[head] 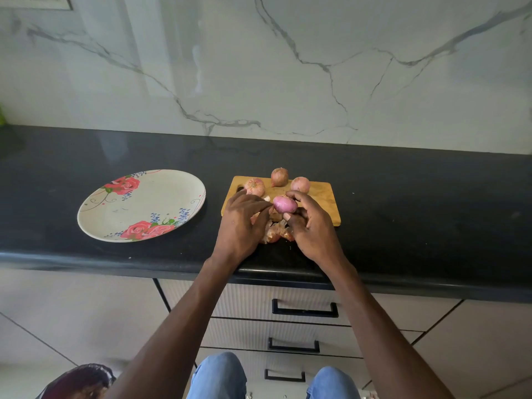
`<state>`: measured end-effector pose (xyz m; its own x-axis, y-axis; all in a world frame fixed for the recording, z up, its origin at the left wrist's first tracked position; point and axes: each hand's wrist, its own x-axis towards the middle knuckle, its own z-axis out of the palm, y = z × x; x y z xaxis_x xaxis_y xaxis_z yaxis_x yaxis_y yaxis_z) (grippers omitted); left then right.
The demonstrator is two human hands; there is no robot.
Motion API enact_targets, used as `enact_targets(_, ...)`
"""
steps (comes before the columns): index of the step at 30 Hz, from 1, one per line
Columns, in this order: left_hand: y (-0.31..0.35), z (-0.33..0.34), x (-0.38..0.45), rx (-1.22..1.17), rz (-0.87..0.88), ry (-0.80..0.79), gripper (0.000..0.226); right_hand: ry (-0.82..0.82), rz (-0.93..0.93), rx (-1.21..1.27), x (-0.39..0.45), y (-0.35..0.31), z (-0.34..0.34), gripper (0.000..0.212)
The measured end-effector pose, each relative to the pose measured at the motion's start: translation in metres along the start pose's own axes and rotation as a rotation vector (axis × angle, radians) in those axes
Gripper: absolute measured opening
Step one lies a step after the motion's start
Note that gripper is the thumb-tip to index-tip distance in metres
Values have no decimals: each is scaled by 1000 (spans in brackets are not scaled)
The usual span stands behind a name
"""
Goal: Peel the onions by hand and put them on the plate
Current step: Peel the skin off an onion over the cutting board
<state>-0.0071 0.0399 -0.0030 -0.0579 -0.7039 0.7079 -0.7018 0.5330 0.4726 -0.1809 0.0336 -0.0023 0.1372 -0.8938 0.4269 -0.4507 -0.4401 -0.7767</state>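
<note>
A peeled, shiny pink onion (pixel 284 204) is held just above the wooden cutting board (pixel 325 197). My right hand (pixel 311 228) grips it between curled fingers and thumb. My left hand (pixel 243 223) touches the onion's left side with its fingertips. Three unpeeled onions lie at the back of the board: the left onion (pixel 254 186), the middle onion (pixel 279 176) and the right onion (pixel 300 184). Loose papery skins (pixel 275 233) lie between my hands at the board's front edge. The floral plate (pixel 141 205) sits to the left with nothing on it.
The black countertop (pixel 417 214) runs across the view, backed by a marble wall (pixel 259 67). Drawers with black handles (pixel 305 309) are below the counter edge. A dark bag (pixel 80 381) lies on the floor at lower left.
</note>
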Motion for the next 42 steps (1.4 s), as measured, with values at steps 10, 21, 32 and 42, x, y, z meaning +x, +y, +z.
enact_targets(10,8,-3,0,17,-90,58,13,-31,-5,5,-1,0,1,47)
enact_targets(21,-1,3,3,85,-226,88,20,-5,50,94,0,0,-3,42)
enact_targets(32,-7,5,2,176,-180,51,29,-12,26,100,1,5,-2,45)
enact_targets(42,-7,4,3,-6,-22,-57,29,-11,-13,77,3,6,-2,51)
